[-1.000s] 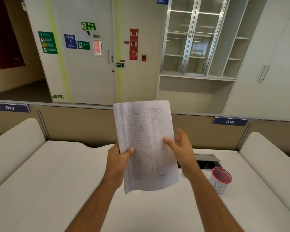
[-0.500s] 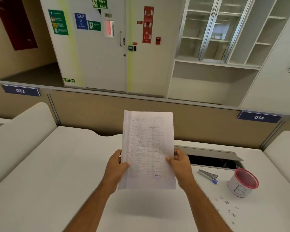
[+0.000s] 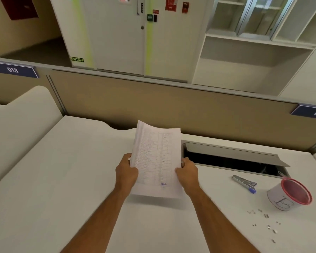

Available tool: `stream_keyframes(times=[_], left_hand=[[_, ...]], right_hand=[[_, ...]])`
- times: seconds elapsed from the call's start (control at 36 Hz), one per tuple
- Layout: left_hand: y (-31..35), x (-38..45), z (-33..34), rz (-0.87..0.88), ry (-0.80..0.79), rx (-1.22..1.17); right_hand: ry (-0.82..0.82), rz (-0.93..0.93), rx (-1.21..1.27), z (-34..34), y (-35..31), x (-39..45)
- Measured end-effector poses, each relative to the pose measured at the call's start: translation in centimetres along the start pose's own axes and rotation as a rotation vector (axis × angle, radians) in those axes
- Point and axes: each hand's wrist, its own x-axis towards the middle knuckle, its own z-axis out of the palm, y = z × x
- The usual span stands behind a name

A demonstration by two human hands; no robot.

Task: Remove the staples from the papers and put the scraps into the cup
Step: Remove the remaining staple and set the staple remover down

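Head view. Both hands hold the papers [image 3: 156, 161] above the white desk [image 3: 62, 179], sheets near upright with the top leaning away. The left hand [image 3: 126, 172] clasps the left long edge, thumb on the printed face, the other fingers hidden behind. The right hand [image 3: 187, 173] clasps the right long edge, thumb tip on the face and fingers curled behind. The bottom edge hangs free below both thumbs, clear of the desk, with a soft shadow under it. The top edge bows slightly. A small blue mark sits low on the page, between the thumbs and a little below them.

To the right of the right fingers: an open cable hatch [image 3: 232, 161] with a dark slot, its near corner just beside the right knuckles. Farther right, well apart, a metal staple remover [image 3: 243, 180] with a blue tip lies flat on the desk. Beyond that the cup [image 3: 288, 195], white wall, red rim, tilted so its mouth shows, stands near the hatch's right end. Loose staple scraps [image 3: 266, 216] are scattered on the desk in front of the cup, none touching it.

To the left of the left fingers: bare desk out to a rounded side panel [image 3: 20, 121]. Ahead of the fingertips the tan divider [image 3: 153, 110] closes the far edge.
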Motion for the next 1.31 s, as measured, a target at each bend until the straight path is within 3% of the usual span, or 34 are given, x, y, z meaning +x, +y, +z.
stream_keyframes(times=[0.47, 0.83, 1.06, 1.31], left_hand=[[-2.2, 4.8, 2.5, 0.008, -0.019, 0.128], [-2.7, 6.5, 4.4, -0.051, -0.033, 0.224], [-1.4, 6.0, 4.3, -0.087, 0.086, 0.412], [-0.4, 0.1, 5.1, 0.002, 0.056, 0.428]], right_hand=[[0.114, 0.054, -0.207, 3.1, 2.6, 4.6], [0.109, 0.078, -0.271, 3.0, 3.8, 6.8], [0.124, -0.028, -0.359, 1.0, 3.5, 6.5], [0.139, -0.131, -0.313, -0.8, 2.7, 1.9]])
